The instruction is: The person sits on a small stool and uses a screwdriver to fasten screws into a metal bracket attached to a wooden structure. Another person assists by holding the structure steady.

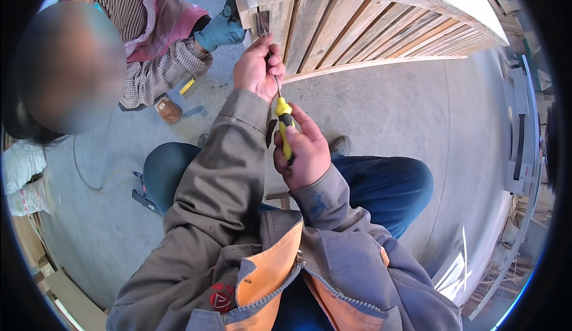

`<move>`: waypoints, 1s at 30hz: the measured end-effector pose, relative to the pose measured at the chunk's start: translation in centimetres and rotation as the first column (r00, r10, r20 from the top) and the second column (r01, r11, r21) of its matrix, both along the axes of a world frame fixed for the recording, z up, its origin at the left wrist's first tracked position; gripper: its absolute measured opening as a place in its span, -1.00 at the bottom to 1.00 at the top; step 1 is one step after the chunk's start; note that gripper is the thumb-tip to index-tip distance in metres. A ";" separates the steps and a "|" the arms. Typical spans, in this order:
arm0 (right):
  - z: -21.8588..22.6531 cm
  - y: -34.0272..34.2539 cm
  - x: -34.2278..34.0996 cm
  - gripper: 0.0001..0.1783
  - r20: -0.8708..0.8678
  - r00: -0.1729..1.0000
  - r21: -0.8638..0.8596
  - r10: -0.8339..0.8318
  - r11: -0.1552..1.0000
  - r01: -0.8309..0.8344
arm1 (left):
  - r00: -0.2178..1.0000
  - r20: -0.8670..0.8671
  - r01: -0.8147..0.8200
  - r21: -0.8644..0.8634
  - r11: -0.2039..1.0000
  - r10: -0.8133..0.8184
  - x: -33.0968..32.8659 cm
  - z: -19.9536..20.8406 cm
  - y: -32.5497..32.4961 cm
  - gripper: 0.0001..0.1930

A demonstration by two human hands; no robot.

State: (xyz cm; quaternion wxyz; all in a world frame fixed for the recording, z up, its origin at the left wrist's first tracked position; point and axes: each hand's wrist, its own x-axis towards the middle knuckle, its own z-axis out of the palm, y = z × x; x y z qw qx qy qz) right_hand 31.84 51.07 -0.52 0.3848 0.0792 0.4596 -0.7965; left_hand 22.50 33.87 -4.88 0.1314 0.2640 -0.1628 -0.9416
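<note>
Comprises a grey concrete floor (387, 111), extending left and right of the slatted wooden panel (345, 30). Bears, left of the panel, a small yellow object (187, 86) and a brown shoe (169, 110). Bears, farther left of the panel, a partly hidden blue-and-black tool (145, 202) and a thin hose (89, 186).

The screwdriver (285, 118) is gripped by its yellow-and-black handle in the right hand (307, 155); its shaft is directed toward the curled left hand (253, 72). A metal plate (263, 21) is seen just beyond the left fingertips, at the end of a slatted wooden frame (311, 30). A co-worker's gloved hand (220, 31) is placed at the frame's edge.
</note>
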 end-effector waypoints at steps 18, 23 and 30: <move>-0.6 0.6 0.1 -0.45 -0.795 0.445 0.587 0.412 0.705 0.397 | 0.998 0.043 -0.042 -0.077 0.996 0.045 -0.2 -0.1 0.8 -0.91; -1.8 0.6 0.3 -0.42 -0.828 0.309 0.561 0.468 0.688 0.460 | 0.997 0.051 -0.050 -0.055 0.997 0.053 -0.2 -0.1 0.9 -0.91; -1.2 1.7 -0.7 -0.40 -0.210 0.978 0.149 0.016 0.989 0.016 | 0.996 0.054 -0.064 -0.011 0.998 0.064 -0.3 0.1 0.6 -0.92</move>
